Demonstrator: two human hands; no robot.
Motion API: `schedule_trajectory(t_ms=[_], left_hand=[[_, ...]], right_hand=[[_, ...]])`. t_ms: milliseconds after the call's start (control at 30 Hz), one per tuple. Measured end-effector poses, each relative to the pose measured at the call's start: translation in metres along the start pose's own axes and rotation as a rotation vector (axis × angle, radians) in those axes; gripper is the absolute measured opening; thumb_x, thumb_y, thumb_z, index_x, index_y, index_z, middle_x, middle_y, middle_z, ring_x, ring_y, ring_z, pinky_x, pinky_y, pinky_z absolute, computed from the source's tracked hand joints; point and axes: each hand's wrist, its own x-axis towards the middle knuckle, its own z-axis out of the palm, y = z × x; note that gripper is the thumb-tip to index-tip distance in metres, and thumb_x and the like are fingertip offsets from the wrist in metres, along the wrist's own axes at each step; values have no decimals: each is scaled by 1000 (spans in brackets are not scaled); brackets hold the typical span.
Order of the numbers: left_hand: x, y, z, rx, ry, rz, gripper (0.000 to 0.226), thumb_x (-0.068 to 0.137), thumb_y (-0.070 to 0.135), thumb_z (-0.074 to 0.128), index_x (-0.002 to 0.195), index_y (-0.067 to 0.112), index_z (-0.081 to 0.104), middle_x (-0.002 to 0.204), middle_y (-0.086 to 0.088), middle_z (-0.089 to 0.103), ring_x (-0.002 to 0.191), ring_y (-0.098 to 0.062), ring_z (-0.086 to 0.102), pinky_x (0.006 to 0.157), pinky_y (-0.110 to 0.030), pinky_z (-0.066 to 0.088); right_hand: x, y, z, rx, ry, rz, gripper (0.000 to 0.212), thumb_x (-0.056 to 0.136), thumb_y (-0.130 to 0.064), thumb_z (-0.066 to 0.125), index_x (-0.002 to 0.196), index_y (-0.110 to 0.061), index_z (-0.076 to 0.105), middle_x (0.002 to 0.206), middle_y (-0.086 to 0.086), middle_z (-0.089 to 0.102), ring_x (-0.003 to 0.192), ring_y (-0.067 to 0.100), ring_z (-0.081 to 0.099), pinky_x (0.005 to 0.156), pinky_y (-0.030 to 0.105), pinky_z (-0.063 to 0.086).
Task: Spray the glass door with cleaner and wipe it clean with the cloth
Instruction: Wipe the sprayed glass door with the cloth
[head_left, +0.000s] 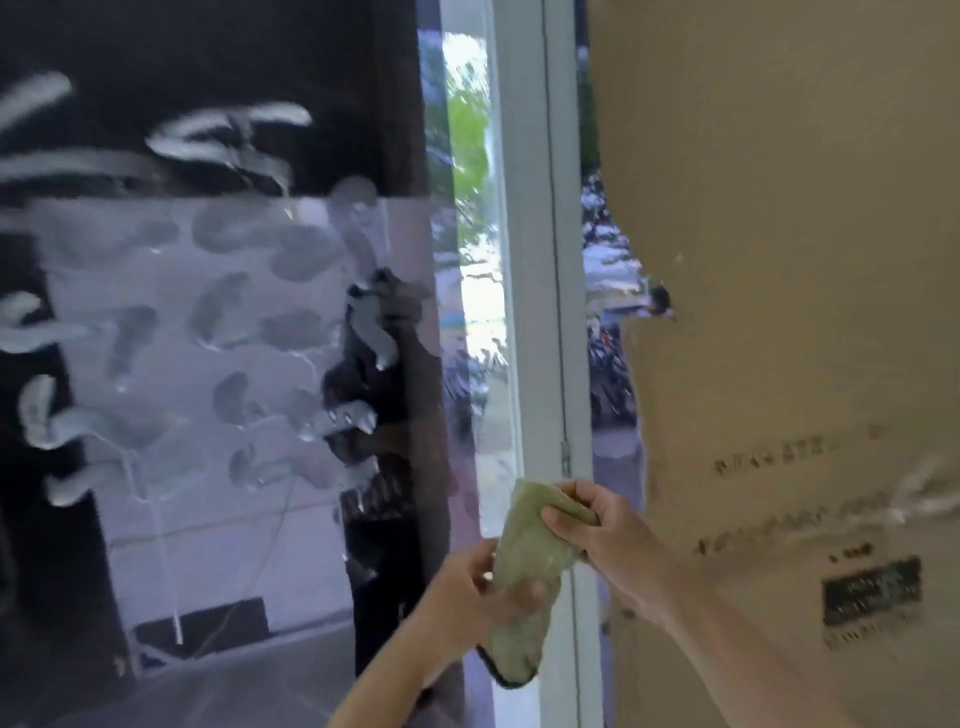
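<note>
The glass door (218, 322) fills the left half of the view, with several streaks and blobs of white cleaner foam spread over it. In front of the door's right edge, both hands hold an olive-green cloth (530, 551). My left hand (475, 592) grips the cloth's lower part. My right hand (597, 525) pinches its upper end. The cloth hangs a little away from the foamy area, down near the white frame. No spray bottle is visible.
A white door frame (530, 260) runs top to bottom just right of the glass. Brown cardboard (789, 260) with torn edges and dark printed text covers the pane on the right. Trees and parked motorbikes show through the gaps outside.
</note>
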Motion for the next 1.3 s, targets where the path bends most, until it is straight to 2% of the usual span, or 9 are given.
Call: schedule_trajectory(t_ms=[100,233,367,433,633,767,900,1000,1300], left_hand=[[1,16,-19,-48,134,16,22,70,13,77,85,12,62,65,9,66,58,-4,60,54,-18,46],[5,42,-51,-109,233,103,35,66,21,76,95,9,61,83,-5,70,71,-15,66,63,-25,53],[17,68,-89,-105,193,195,42,60,29,74,96,11,62,86,-7,71,77,-21,68,65,-28,54],[26,77,-115,-85,149,212,44,59,31,76,97,13,63,88,-6,72,80,-23,69,66,-28,55],[59,100,-186,68,420,297,57,42,51,80,85,21,57,74,8,64,60,-6,61,51,-18,46],[82,106,-236,188,509,448,25,70,34,75,81,26,54,66,14,59,54,5,53,53,-9,41],[86,113,-297,456,685,555,16,78,29,68,81,34,52,85,9,62,77,-5,60,71,-25,49],[92,127,-332,649,854,632,12,81,26,64,87,28,54,91,8,61,88,-14,59,81,-34,46],[103,148,-392,1011,1327,711,44,75,40,42,99,8,59,99,-15,58,97,-36,50,85,-43,33]], right_hand=[[19,-16,21,-106,63,-122,18,77,-7,70,82,-22,61,79,-2,64,71,9,60,58,12,47],[36,-24,53,-18,208,-25,47,72,-34,74,110,-26,49,109,-1,58,91,8,57,60,13,45],[52,-36,83,386,-260,143,57,74,-53,56,120,-18,54,113,6,67,103,18,63,77,27,54],[68,-46,99,530,-300,53,52,79,-44,56,121,-12,54,116,12,65,108,23,61,85,33,53],[131,-80,153,472,57,-145,49,73,-34,65,114,-9,56,104,17,67,95,31,65,81,46,54],[181,-106,170,432,436,-268,30,85,-26,63,106,-6,54,100,14,64,92,31,62,83,44,52],[222,-128,158,174,832,-464,28,82,-25,66,96,-9,49,76,-4,53,69,19,54,55,13,41],[251,-147,144,48,1018,-539,31,80,-28,67,95,-14,44,83,-1,54,69,20,50,61,24,36],[303,-163,167,-485,943,-723,31,83,-15,57,109,1,52,106,19,48,98,31,46,82,40,41]])
